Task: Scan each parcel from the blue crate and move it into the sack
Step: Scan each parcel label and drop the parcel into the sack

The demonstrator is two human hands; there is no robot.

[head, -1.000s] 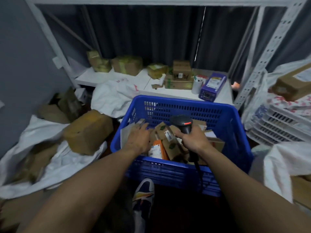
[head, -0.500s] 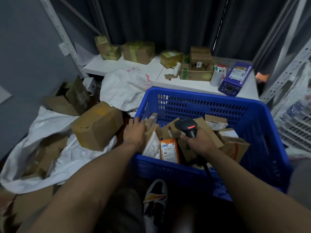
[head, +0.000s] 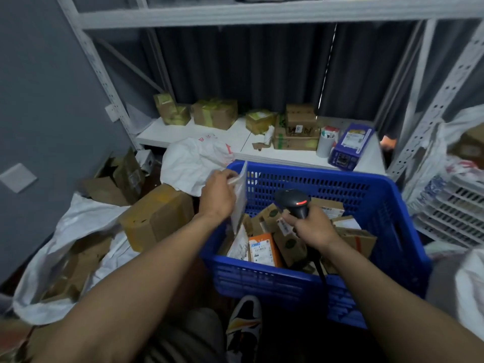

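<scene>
Half a second earlier the left hand (head: 217,197) had been down among the parcels at the crate's left side; now it had come up holding a flat white mailer (head: 241,205), pinched near its top edge between thumb and fingers and raised edge-on above the rim of the blue crate (head: 379,189). The right hand (head: 313,227) had stayed wrapped round the grip of the black scanner (head: 294,203), its red light lit and its head turned roughly toward the mailer, its cord trailing down over the crate's near wall. That suggested one parcel was out and about to be scanned, with the drop into the sack not yet done. The mailer's label was blurred, so whether it faced the scanner could not be told. Many parcels were left in the crate, an orange box (head: 263,248) and several small cartons among them. To the left, on the floor, an open white sack (head: 78,221) lay slumped with brown cartons inside it and a large carton (head: 157,216) resting by its mouth, just beside the crate. Behind the crate a low white shelf (head: 235,137) carried taped boxes and a purple box (head: 351,145), under a white metal rack and in front of a dark curtain (head: 248,66).
</scene>
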